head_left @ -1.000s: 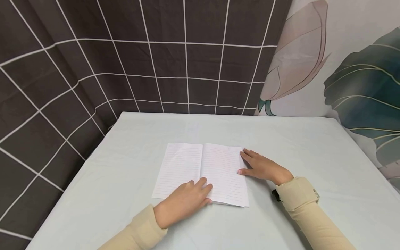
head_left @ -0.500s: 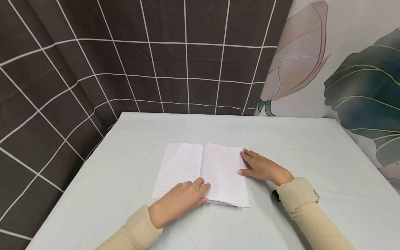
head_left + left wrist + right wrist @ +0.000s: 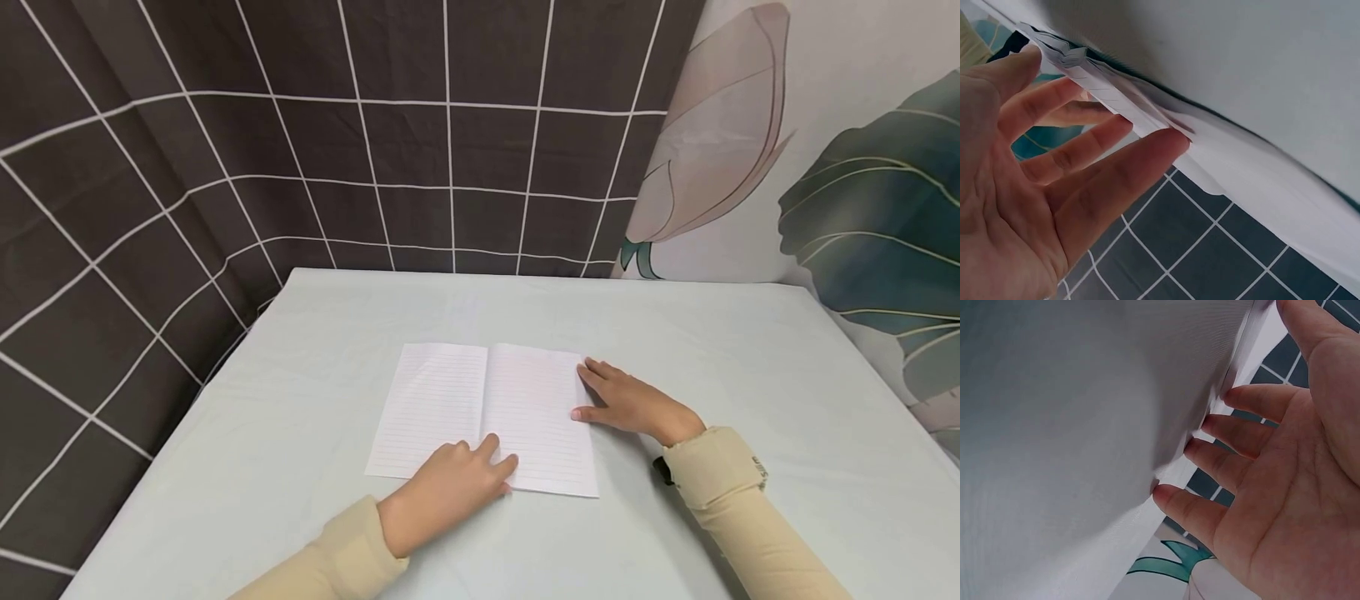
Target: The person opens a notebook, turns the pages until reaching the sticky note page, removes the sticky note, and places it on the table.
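An open lined notebook [image 3: 540, 400] lies on the white-covered table, its centre fold running away from me. My left hand [image 3: 453, 483] reaches across the near edge by the fold, fingertips resting on the right page. In the left wrist view, the fingers of the left hand [image 3: 1079, 162] are fairly straight on the paper, and the thumb is close to the layered page edges [image 3: 1072, 55]. My right hand [image 3: 630, 404] lies at the notebook's right edge, thumb on the page. The right wrist view has the right hand's [image 3: 1272, 450] fingers spread, their tips touching down along the surface.
The white tablecloth [image 3: 315, 350] extends around the notebook on all sides. Behind the table hangs a dark cloth with a white grid [image 3: 405, 150]. A curtain with a large flower and leaf print [image 3: 720, 150] hangs at the right.
My left hand drew slightly left, then slid back right and a little nearer. The right page's near edge, lifted half a second ago, now lies flatter. The right hand stays put.
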Motion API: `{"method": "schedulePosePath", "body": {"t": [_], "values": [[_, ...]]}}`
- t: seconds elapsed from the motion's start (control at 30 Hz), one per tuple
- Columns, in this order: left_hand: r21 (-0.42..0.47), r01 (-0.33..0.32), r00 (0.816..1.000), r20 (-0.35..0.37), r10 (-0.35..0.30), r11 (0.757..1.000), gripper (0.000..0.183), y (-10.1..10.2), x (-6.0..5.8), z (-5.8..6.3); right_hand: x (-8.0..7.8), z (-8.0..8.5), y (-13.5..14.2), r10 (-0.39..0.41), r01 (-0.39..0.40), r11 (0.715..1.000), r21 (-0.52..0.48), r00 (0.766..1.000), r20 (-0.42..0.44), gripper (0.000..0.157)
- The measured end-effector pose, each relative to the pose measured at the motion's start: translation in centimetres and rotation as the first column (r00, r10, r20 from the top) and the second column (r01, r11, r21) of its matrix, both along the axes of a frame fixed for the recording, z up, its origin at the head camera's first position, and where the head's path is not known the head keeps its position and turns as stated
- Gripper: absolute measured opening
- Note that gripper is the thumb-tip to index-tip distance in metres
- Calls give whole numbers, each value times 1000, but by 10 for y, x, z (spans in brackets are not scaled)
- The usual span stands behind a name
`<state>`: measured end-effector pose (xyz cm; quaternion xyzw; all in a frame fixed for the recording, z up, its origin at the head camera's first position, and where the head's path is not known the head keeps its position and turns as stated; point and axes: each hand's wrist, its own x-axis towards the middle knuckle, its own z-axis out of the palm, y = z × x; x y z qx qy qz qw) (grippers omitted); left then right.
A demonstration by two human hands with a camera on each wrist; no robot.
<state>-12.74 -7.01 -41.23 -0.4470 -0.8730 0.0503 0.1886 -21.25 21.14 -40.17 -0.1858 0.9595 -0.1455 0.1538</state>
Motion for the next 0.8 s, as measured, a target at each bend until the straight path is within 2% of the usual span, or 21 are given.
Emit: {"method": "schedulePosePath", "body": {"t": [0.33,0.43,0.67,0.8], "values": [[-40,-23,994,-110,19,999,33,7,-1,3,-1,0,2,-1,2,1000,-13,1000,6,87],[-45,-14,997,-80,11,999,33,4,-3,3,-1,0,2,1,-1,1000,-12,1000,6,87],[1,4,999,48,-4,1000,33,-4,-7,3,-1,0,3,0,0,1000,-9,1000,10,87],[25,19,999,51,-20,1000,30,-7,-9,3,-1,0,4,0,0,1000,-16,1000,13,86]]}}
